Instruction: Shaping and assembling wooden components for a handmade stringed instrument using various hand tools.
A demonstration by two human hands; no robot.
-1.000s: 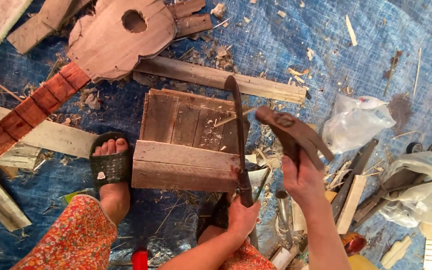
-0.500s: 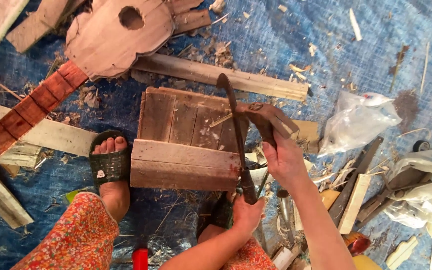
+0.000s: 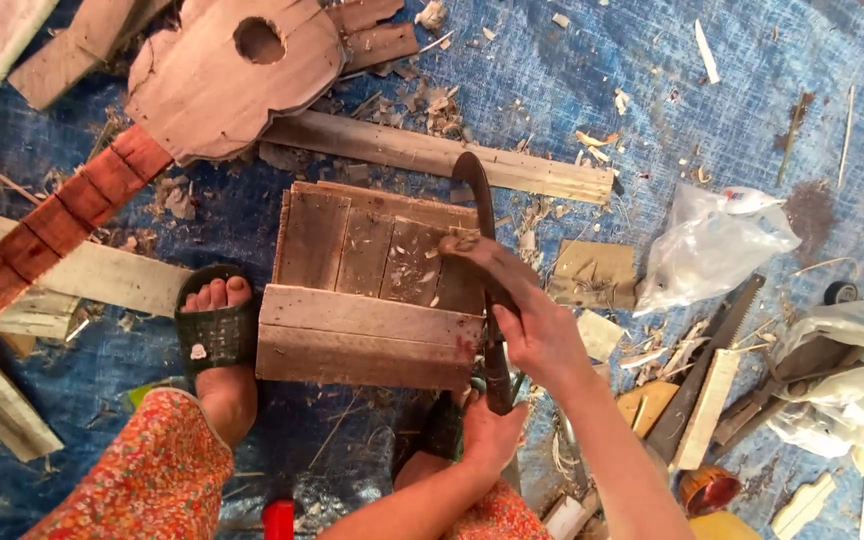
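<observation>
My left hand (image 3: 492, 435) grips the dark handle of a long curved blade (image 3: 480, 215) that stands along the right side of a low wooden box (image 3: 362, 300). My right hand (image 3: 542, 335) holds a brown carved wooden piece (image 3: 477, 257), pressed down on the box's top right corner against the blade. Both hands work close together at the box's right edge. My foot in a black sandal (image 3: 214, 320) rests beside the box's left side.
A guitar-shaped wooden body (image 3: 232, 80) with a red fretted neck (image 3: 52, 220) lies at the upper left. A long plank (image 3: 432, 155) lies behind the box. Plastic bags (image 3: 712, 245), a handsaw (image 3: 712, 350) and wood offcuts crowd the right. Shavings litter the blue tarp (image 3: 652, 100).
My right hand has carried the wooden piece down and to the left, from the air beside the blade onto the box top. The left hand keeps its grip on the blade's handle.
</observation>
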